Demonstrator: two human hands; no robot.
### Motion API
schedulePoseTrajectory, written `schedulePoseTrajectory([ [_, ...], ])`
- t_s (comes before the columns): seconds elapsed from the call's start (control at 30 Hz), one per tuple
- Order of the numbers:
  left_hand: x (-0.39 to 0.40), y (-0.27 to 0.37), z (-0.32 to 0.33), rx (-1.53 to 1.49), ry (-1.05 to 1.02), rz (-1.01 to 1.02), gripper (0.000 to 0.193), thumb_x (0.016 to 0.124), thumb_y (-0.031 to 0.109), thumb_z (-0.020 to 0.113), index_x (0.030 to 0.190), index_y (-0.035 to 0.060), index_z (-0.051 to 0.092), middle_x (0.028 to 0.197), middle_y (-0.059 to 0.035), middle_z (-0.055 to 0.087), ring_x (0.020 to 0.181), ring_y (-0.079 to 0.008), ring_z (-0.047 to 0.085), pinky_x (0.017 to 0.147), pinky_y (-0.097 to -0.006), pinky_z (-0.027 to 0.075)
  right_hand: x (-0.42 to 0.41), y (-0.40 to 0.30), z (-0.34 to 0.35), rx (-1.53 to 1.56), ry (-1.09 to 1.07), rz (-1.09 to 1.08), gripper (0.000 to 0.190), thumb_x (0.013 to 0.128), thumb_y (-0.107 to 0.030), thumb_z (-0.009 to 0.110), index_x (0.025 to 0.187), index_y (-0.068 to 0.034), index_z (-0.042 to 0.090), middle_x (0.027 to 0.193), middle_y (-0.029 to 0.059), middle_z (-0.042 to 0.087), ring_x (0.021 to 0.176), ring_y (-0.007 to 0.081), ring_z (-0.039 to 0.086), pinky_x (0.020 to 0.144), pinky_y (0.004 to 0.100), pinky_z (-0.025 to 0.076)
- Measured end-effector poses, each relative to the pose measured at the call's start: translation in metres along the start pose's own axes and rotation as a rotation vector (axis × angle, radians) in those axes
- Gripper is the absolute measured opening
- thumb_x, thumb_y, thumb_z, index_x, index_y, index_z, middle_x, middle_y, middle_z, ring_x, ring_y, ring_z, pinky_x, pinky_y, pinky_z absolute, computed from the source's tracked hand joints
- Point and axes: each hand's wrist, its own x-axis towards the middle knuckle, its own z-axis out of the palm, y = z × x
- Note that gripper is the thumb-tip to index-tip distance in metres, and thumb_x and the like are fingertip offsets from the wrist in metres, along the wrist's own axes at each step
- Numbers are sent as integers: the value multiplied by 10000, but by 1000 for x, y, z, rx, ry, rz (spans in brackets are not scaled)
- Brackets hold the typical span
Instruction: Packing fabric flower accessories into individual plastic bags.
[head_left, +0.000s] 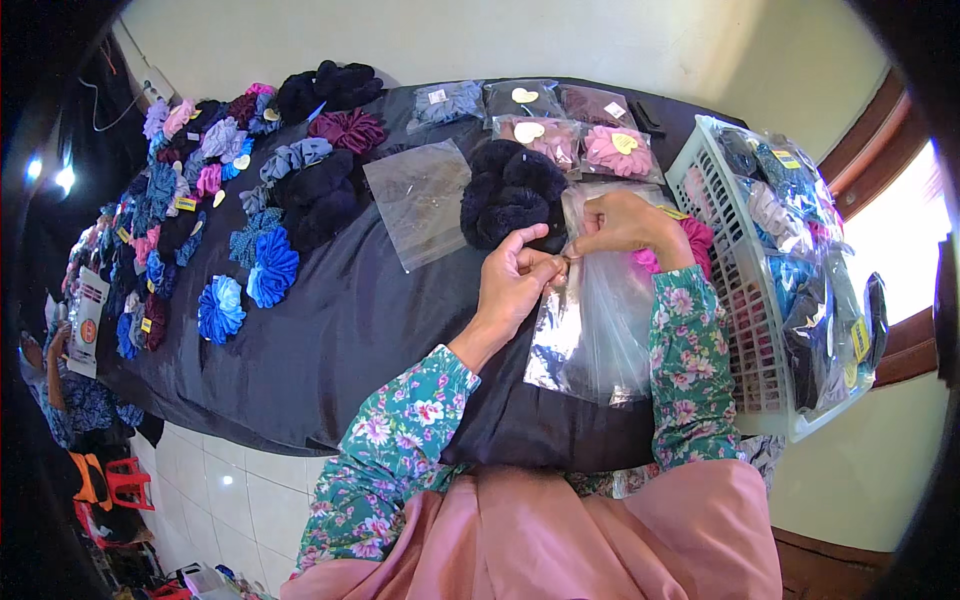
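My left hand (517, 279) and my right hand (626, 229) meet fingertip to fingertip in a pinch. A tiny thing (567, 258) shows between them, too small to identify. Beneath and in front of them lies a stack of clear plastic bags (600, 337). Just beyond my left fingertips is a black fluffy scrunchie (514, 191). A magenta scrunchie (697, 238) with a yellow label lies by my right wrist, which partly hides it. One flat clear plastic bag (420, 202) rests left of the black scrunchie.
Bagged scrunchies (619, 150) lie in rows at the back of the black-covered table (360, 322). A white plastic basket (750, 300) of bagged scrunchies stands at the right. Many loose scrunchies (161, 187) spread over the left side. Another person's arm (56, 367) appears at far left.
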Motion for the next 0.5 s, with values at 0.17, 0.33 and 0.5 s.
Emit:
schedulePoseTrajectory([
  [0.17, 0, 1, -9, 40, -27, 136, 405, 855, 0, 639, 1234, -12, 496, 857, -79, 671, 726, -96, 624, 663, -228, 501, 0, 4, 1, -2, -6, 10, 463, 565, -449, 763, 658, -17, 626, 622, 108, 618, 570, 220, 577, 538, 351, 449],
  [0.33, 1, 17, -16, -141, -147, 248, 342, 876, 18, 608, 1208, 5, 526, 829, -52, 652, 681, -71, 597, 608, -212, 487, -2, 3, 0, 52, -22, 53, 440, 557, -421, 760, 663, -15, 629, 629, 105, 624, 574, 223, 583, 547, 346, 456],
  [0.5, 8, 55, -57, -348, -240, 329, 331, 858, 24, 595, 1186, 29, 555, 833, -48, 631, 667, -112, 599, 605, -232, 504, 1, 0, 2, -23, -15, 26, 454, 541, -436, 765, 668, -21, 631, 635, 116, 623, 598, 233, 591, 564, 357, 463],
])
